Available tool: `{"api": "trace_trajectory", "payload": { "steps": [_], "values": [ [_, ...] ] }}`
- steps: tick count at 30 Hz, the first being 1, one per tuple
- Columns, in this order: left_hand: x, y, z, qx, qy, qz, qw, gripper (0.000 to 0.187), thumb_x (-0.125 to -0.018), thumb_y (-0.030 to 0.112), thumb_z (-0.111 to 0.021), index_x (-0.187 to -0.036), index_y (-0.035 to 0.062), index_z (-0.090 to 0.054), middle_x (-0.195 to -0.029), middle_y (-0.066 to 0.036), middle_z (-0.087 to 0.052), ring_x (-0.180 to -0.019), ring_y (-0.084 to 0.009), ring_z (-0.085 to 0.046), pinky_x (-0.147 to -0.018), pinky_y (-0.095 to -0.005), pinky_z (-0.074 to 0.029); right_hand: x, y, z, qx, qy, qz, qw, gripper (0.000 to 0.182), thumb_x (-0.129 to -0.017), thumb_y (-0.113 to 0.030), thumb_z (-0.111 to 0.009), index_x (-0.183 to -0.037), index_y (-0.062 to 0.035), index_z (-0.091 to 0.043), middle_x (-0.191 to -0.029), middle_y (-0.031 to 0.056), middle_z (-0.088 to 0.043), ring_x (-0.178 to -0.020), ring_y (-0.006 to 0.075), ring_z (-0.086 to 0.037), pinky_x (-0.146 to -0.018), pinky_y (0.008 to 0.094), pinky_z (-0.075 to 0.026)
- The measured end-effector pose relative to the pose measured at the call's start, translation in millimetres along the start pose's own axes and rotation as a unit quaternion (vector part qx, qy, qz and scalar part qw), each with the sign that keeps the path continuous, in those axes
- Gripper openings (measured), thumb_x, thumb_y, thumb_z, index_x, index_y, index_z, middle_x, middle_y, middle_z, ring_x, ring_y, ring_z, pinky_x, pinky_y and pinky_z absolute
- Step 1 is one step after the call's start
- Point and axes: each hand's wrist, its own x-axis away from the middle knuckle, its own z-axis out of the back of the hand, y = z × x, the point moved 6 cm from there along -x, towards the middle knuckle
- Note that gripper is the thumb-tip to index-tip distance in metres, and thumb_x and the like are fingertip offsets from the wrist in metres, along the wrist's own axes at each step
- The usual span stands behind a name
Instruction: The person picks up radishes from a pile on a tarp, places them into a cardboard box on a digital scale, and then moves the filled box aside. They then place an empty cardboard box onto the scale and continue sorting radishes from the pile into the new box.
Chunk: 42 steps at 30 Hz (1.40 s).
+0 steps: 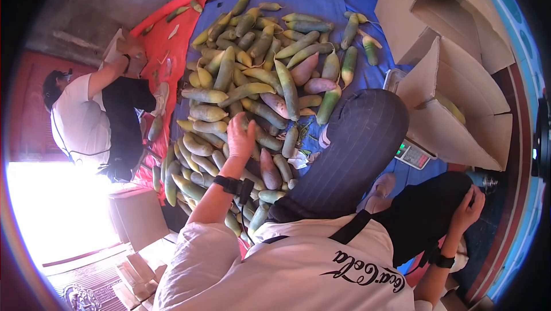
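A large heap of green radishes (225, 70) covers the sheet in front of me, with a few pinkish-red radishes (270, 168) mixed in. My left hand (241, 137) is in the middle of the heap, its fingers and thumb closed around a green radish (244, 120) that is mostly hidden by the hand. Off to the right, my right hand (468, 210) rests by my knee, holding nothing, with its fingers loosely bent and apart. An open cardboard box (465, 101) stands on a digital scale (414, 155) whose display glows green.
Another open cardboard box (453, 7) stands at the back right. Under the radishes lie a blue sheet (201, 21) and a red sheet (163, 41). At the left, another person (86, 110) sits with an arm at a carton (123, 53). A closed box (136, 216) is at the lower left.
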Motion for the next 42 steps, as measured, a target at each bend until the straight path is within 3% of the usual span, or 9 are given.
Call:
{"api": "trace_trajectory", "payload": {
  "steps": [8,14,19,26,30,36,37,40,42],
  "values": [
    [5.3,-111.2,-2.2,-0.155,-0.058,0.135,0.977,0.046,-0.075,0.025,-0.065,-0.116,0.0076,-0.051,-0.112,-0.016,-0.053,-0.105,-0.0362,-0.049,-0.091,-0.0436,-0.041,-1.7,-1.9,-2.2,0.016,-0.011,0.008,1.0,0.012,-0.089,-0.005,-0.051,-0.096,0.0016,-0.058,-0.089,0.0149,-0.058,-0.085,0.0307,-0.056,-0.079,0.0363,-0.043],
    [-26.4,-126.5,0.2,-0.265,-0.08,0.116,0.954,0.036,-0.078,0.019,-0.059,-0.113,0.0157,-0.056,-0.11,-0.01,-0.054,-0.106,-0.0282,-0.049,-0.088,-0.0428,-0.043,-5.3,-12.4,-1.4,0.046,-0.021,0.007,0.999,0.011,-0.089,-0.004,-0.051,-0.095,0.0016,-0.058,-0.09,0.0149,-0.057,-0.086,0.031,-0.055,-0.08,0.0368,-0.043],
    [-50.9,-126.7,-22.6,-0.384,-0.155,0.02,0.91,0.02,-0.084,0.019,-0.049,-0.1,0.0178,-0.06,-0.09,-0.006,-0.064,-0.091,-0.0248,-0.062,-0.078,-0.0397,-0.046,-8.5,-16.5,-3.6,0.05,-0.031,0.016,0.998,0.011,-0.089,-0.004,-0.051,-0.095,0.0008,-0.058,-0.089,0.0148,-0.057,-0.085,0.0312,-0.055,-0.079,0.0368,-0.043],
    [-66.9,-132.4,-46.0,-0.47,-0.299,0.042,0.829,0.019,-0.089,0.018,-0.045,-0.1,0.0182,-0.061,-0.089,-0.006,-0.067,-0.088,-0.0234,-0.066,-0.073,-0.0372,-0.048,-14.6,-26.5,-6.2,0.055,-0.04,0.018,0.998,0.009,-0.088,-0.004,-0.052,-0.093,-0.0005,-0.058,-0.084,0.0143,-0.055,-0.079,0.0302,-0.053,-0.073,0.0368,-0.043],
    [-68.2,-138.6,-48.2,-0.466,-0.316,0.038,0.826,0.019,-0.088,0.019,-0.049,-0.1,0.0147,-0.064,-0.081,-0.006,-0.068,-0.078,-0.0247,-0.067,-0.067,-0.037,-0.052,-17.2,-31.2,-5.4,0.054,-0.042,0.027,0.997,0.009,-0.088,-0.004,-0.052,-0.093,-0.0006,-0.058,-0.083,0.014,-0.054,-0.078,0.0299,-0.053,-0.072,0.0364,-0.043],
    [-42.5,-147.0,-4.3,-0.443,-0.217,-0.02,0.87,0.017,-0.088,0.024,-0.051,-0.085,0.0116,-0.062,-0.081,-0.01,-0.068,-0.071,-0.0271,-0.067,-0.064,-0.0399,-0.053,-16.8,-28.2,-9.2,0.06,-0.058,0.013,0.996,0.01,-0.089,-0.005,-0.051,-0.095,0.0003,-0.058,-0.089,0.0153,-0.058,-0.085,0.032,-0.056,-0.078,0.0377,-0.044],
    [-38.0,-141.5,11.7,-0.409,-0.18,0.003,0.895,0.021,-0.089,0.026,-0.051,-0.077,0.0097,-0.057,-0.077,-0.012,-0.067,-0.068,-0.0271,-0.066,-0.062,-0.0408,-0.053,-17.5,-28.7,-9.6,0.063,-0.051,0.021,0.997,0.01,-0.089,-0.005,-0.051,-0.095,0.0004,-0.058,-0.09,0.0154,-0.058,-0.085,0.0321,-0.056,-0.079,0.0376,-0.044],
    [-24.7,-143.4,51.0,-0.295,-0.071,0.073,0.95,0.026,-0.089,0.031,-0.051,-0.078,0.0077,-0.056,-0.07,-0.015,-0.064,-0.066,-0.0327,-0.064,-0.058,-0.0444,-0.051,-16.8,-26.7,-11.8,0.061,-0.05,0.035,0.996,0.01,-0.089,-0.005,-0.051,-0.095,0.0005,-0.058,-0.09,0.0154,-0.059,-0.085,0.0322,-0.056,-0.079,0.0375,-0.044],
    [-20.2,-126.8,69.8,-0.272,-0.033,0.049,0.96,0.026,-0.089,0.028,-0.052,-0.079,0.0039,-0.057,-0.066,-0.014,-0.063,-0.06,-0.0281,-0.064,-0.054,-0.0408,-0.05,-17.1,-28.0,-12.5,0.059,-0.049,0.04,0.996,0.011,-0.089,-0.005,-0.051,-0.095,0.0005,-0.058,-0.09,0.0154,-0.059,-0.085,0.0323,-0.056,-0.079,0.0374,-0.044]
  ]
}}
